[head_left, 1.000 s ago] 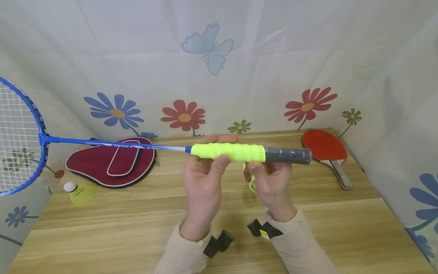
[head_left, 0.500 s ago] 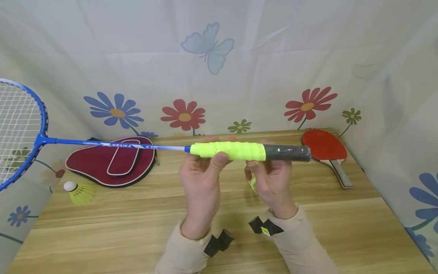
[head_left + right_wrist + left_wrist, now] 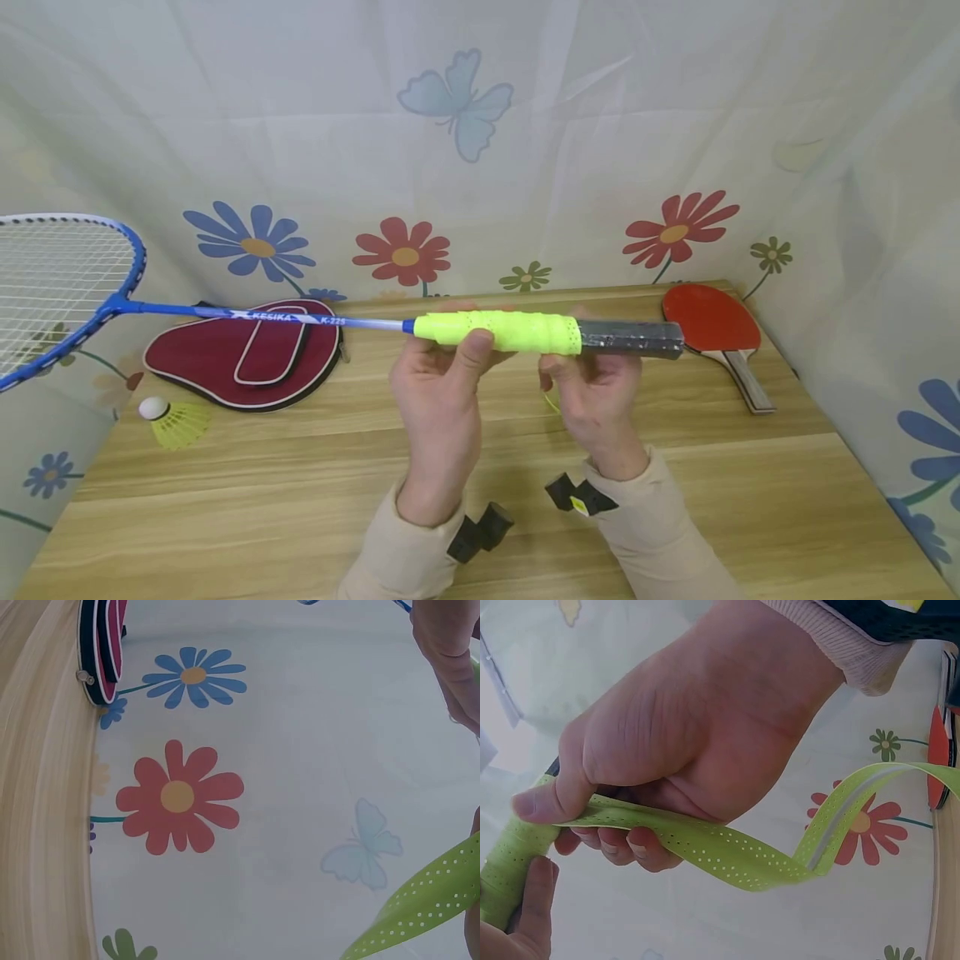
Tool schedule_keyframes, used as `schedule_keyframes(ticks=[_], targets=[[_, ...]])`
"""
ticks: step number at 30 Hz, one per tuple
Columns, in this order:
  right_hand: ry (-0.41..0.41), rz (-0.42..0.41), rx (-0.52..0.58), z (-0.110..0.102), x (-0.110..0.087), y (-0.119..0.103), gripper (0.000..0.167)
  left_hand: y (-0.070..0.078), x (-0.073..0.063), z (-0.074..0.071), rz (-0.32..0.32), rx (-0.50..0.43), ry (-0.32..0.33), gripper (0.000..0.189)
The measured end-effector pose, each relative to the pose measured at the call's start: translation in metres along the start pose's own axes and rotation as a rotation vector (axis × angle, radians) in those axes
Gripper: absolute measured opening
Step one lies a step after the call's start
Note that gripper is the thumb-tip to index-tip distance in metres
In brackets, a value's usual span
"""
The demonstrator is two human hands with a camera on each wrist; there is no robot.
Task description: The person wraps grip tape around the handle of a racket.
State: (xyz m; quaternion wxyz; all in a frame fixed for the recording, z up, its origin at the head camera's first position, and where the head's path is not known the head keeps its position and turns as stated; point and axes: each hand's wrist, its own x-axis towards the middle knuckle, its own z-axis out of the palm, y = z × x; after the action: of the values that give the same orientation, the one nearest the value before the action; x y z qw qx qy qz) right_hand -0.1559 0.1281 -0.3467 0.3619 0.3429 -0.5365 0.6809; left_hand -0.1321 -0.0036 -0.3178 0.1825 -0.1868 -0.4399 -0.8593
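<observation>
A blue badminton racket point(image 3: 288, 319) is held level above the table, its head toward the left and partly cut off. Perforated neon-yellow grip tape point(image 3: 517, 332) covers the upper handle, with dark wrapping bare at the butt end. My left hand point(image 3: 442, 396) grips the covered handle near the shaft, thumb in front. Beside the tape's edge, my right hand point(image 3: 600, 400) pinches the loose tape strip point(image 3: 727, 855) close to the handle. In the left wrist view that strip trails away from the right hand. Some fingers are hidden behind the handle.
On the wooden table point(image 3: 300, 508) lie a maroon paddle case point(image 3: 202, 358) and a yellow shuttlecock point(image 3: 176, 423) at left. A red table-tennis paddle point(image 3: 712, 321) lies at right. Flowered cloth point(image 3: 480, 192) stands behind.
The racket has rolled about its shaft, so its head appears flatter and its shaft lettering faces up more clearly. Less of the loose tape shows below my right hand. Both hands keep nearly the same place.
</observation>
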Motion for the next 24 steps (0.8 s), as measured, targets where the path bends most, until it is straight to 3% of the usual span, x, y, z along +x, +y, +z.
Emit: schedule_keyframes(ticks=[5,9,12,16,20,24], targets=[[0.046,0.013,0.004,-0.0009,-0.0030,-0.0008,0.056,-0.0010,0.0002,-0.0004,-0.017,0.004,0.030,0.029],[0.050,0.021,0.018,-0.0024,-0.0035,-0.0009,0.049,-0.0002,-0.0006,-0.0003,-0.028,0.033,0.027,0.030],[0.054,0.031,0.040,-0.0025,-0.0041,-0.0012,0.046,0.0020,-0.0013,-0.0006,-0.026,0.084,0.000,0.031],[0.088,0.056,0.056,-0.0007,-0.0053,-0.0018,0.034,0.0058,-0.0026,-0.0008,-0.015,0.118,-0.090,0.029],[0.115,0.071,0.089,0.0025,-0.0065,-0.0024,0.026,0.0064,-0.0011,0.0006,0.037,0.015,-0.203,0.041],[0.104,0.091,0.090,0.0041,-0.0073,-0.0030,0.025,0.0041,0.0015,0.0012,0.080,-0.110,-0.257,0.048]])
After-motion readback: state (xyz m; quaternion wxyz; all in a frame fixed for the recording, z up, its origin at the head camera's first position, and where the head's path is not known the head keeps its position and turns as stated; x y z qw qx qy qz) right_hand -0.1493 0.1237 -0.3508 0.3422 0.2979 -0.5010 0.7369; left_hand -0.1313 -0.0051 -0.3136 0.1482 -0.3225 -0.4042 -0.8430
